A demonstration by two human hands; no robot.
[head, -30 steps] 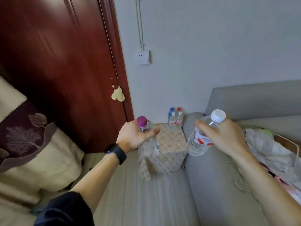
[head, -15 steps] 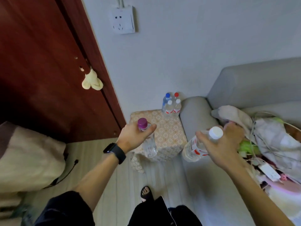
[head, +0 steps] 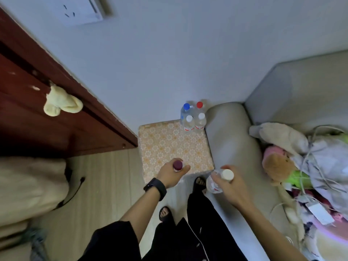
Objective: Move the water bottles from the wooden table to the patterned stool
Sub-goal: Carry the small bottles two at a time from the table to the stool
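The patterned stool [head: 169, 144], orange with white flowers, stands between the door and the sofa arm. Several water bottles [head: 194, 117] with blue, red and white caps stand at its far right corner. My left hand [head: 172, 175] grips a clear bottle with a purple cap [head: 178, 165] over the stool's near edge. My right hand [head: 232, 184] holds a clear bottle with a white cap [head: 227, 174] and a red and white label, just off the stool's near right corner, beside the sofa arm.
A grey sofa [head: 227, 140] runs along the right, piled with a plush toy [head: 278, 166], clothes and cables. A dark red door [head: 37, 110] stands at the left with a yellow cloth [head: 62, 102] on its handle. Beige bedding [head: 28, 185] lies at the left.
The view has tilted down and come nearer, so the stool is now seen from above. Both hands, each holding its bottle, have lowered toward the stool's near edge.
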